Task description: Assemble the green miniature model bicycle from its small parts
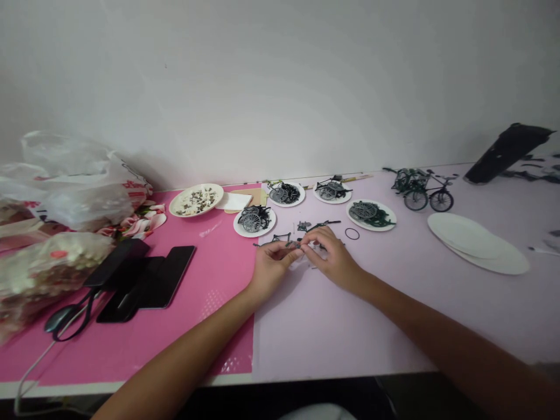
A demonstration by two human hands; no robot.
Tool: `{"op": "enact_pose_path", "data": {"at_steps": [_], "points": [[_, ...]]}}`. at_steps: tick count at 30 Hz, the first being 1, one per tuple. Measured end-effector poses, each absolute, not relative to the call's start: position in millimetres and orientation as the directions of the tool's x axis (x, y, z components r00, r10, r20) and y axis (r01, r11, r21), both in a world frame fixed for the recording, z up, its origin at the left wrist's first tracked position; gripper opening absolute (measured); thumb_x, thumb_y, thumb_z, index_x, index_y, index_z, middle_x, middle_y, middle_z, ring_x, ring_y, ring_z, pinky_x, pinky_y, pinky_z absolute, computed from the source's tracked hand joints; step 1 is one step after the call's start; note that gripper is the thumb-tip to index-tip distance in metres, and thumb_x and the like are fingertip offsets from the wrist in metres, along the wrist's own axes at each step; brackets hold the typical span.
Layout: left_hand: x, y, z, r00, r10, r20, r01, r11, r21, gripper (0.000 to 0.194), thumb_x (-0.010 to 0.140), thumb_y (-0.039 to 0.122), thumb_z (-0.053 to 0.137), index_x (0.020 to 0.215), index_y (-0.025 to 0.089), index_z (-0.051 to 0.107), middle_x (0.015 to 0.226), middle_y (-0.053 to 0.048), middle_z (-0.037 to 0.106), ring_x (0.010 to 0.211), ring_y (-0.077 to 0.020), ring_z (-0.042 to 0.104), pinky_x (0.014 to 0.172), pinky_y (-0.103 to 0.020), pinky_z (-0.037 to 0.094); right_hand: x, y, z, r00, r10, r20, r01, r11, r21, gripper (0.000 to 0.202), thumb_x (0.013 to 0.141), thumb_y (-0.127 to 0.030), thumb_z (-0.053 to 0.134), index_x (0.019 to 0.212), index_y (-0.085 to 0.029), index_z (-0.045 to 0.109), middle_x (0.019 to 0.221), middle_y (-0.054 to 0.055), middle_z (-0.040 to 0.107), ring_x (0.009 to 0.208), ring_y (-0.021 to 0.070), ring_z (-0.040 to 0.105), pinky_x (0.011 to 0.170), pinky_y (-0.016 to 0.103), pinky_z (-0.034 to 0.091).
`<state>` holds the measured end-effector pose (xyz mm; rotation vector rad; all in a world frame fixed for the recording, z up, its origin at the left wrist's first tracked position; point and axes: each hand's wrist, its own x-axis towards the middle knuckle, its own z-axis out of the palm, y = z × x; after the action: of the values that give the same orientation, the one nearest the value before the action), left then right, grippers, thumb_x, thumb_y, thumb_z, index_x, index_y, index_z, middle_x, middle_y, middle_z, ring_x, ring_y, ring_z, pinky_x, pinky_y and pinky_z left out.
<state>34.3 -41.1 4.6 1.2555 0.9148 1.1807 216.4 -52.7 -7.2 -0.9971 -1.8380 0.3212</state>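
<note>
My left hand (272, 267) and my right hand (331, 258) meet at the fingertips over the pale mat. Both pinch a small dark part (299, 245); its exact shape is too small to make out, and the fingers partly cover it. Just behind the fingers lie loose dark model bicycle parts, among them a thin frame piece (282, 237) and a long dark piece (327, 223). A thin black ring (352, 234) rests to the right of my right hand. Beyond it stands a white plate (391, 226) holding grey wheels and dark green parts.
More plates of wheels and black parts (252, 220) stand behind my hands. Assembled model bicycles (422, 191) are at the back right, near stacked white plates (510, 259). Left are a bowl (174, 205), phones (172, 274), a cable (30, 364) and plastic bags (83, 181).
</note>
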Motion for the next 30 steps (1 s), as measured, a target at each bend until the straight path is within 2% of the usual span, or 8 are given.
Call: {"op": "enact_pose_path", "data": {"at_steps": [9, 16, 30], "points": [[34.8, -43.5, 1.0, 0.141, 0.983, 0.114, -0.077, -0.104, 0.992, 0.027, 0.067, 0.037, 0.093, 0.081, 0.016, 0.084, 0.091, -0.009, 0.082, 0.083, -0.0218, 0.072, 0.081, -0.034, 0.06, 217.1, -52.6, -6.7, -0.169, 0.761, 0.627, 0.494, 0.616, -0.614, 0.006, 0.102, -0.027, 0.06, 0.096, -0.026, 0.061, 0.096, 0.006, 0.069, 0.098, 0.0259, 0.063, 0.091, 0.045, 0.052], [35.5, -44.8, -0.6, 0.167, 0.979, 0.113, -0.112, -0.095, 0.989, 0.029, 0.072, 0.036, 0.092, 0.088, 0.014, 0.084, 0.095, -0.011, 0.082, 0.086, -0.023, 0.076, 0.086, -0.035, 0.061, 216.8, -53.0, -4.4, -0.169, 0.767, 0.619, 0.494, 0.61, -0.62, 0.007, 0.102, -0.026, 0.058, 0.095, -0.026, 0.06, 0.095, 0.006, 0.069, 0.097, 0.0266, 0.062, 0.093, 0.047, 0.051], [36.6, -42.4, -4.7, 0.138, 0.986, 0.091, -0.101, -0.078, 0.992, 0.029, 0.07, 0.037, 0.091, 0.085, 0.013, 0.082, 0.092, -0.011, 0.083, 0.085, -0.0227, 0.076, 0.081, -0.033, 0.061, 216.4, -52.1, -6.4, -0.187, 0.739, 0.648, 0.513, 0.636, -0.577, 0.008, 0.101, -0.021, 0.06, 0.094, -0.025, 0.059, 0.093, 0.005, 0.069, 0.095, 0.0253, 0.062, 0.09, 0.045, 0.05]]}}
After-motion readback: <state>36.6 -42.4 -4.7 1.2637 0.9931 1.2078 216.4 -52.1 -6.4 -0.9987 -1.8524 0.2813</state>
